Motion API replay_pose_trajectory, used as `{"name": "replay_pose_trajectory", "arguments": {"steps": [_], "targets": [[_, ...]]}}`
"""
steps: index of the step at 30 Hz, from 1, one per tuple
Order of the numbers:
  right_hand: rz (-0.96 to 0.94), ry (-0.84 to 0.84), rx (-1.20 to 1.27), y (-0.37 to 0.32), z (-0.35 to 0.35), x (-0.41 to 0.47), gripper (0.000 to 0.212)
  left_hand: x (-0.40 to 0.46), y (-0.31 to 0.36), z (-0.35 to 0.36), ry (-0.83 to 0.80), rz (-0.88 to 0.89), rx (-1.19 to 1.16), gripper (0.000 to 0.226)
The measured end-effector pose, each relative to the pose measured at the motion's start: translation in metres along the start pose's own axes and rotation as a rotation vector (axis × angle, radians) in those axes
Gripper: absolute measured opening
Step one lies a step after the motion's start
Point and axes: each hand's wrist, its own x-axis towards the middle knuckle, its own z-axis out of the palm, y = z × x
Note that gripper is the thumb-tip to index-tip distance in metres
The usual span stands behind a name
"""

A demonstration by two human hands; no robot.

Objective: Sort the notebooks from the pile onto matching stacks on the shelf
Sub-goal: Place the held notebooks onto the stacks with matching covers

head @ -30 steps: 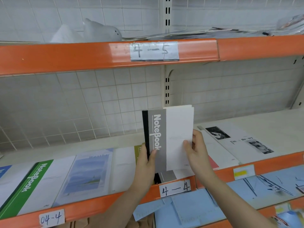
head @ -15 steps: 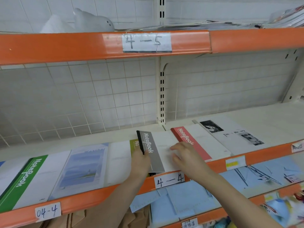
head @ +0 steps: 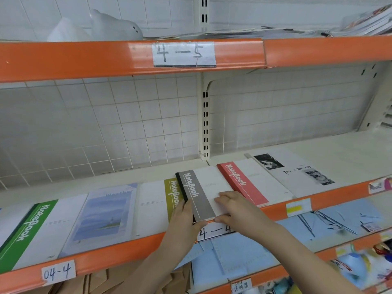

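Note:
A grey-and-white notebook [head: 200, 193] with a black spine lies flat on the shelf [head: 118, 247], between an olive notebook [head: 172, 195] and a red notebook [head: 240, 181]; it partly covers the olive one. My left hand [head: 183, 219] holds its near left corner, fingers along the spine and thumb at the front edge. My right hand [head: 231, 205] has its fingers on the white cover and its thumb at the front edge. Further left lie a pale blue weather notebook [head: 106, 215] and a green notebook [head: 27, 230]. A white notebook with black photos [head: 297, 175] lies to the right.
The upper orange shelf [head: 84, 58] labelled 4-5 hangs close overhead, with white bags and papers on it. Behind the notebooks the shelf surface is bare up to the wire grid back. Blue sheets [head: 233, 251] and small goods fill the lower shelves.
The grey notebook was held upright above the shelf; both hands have lowered it and laid it flat between the olive and red notebooks. The camera has tilted up slightly.

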Motion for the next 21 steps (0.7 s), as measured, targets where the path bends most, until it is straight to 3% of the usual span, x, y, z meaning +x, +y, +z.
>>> {"name": "replay_pose_trajectory", "arguments": {"steps": [14,21], "targets": [[0.008,-0.089,0.017,0.003,-0.012,0.001,0.043,0.003,0.006,-0.014,0.002,-0.020,-0.023,0.062],[0.005,-0.116,0.032,0.006,-0.013,0.005,0.053,0.000,0.007,-0.013,0.007,-0.026,-0.030,0.058]]}}
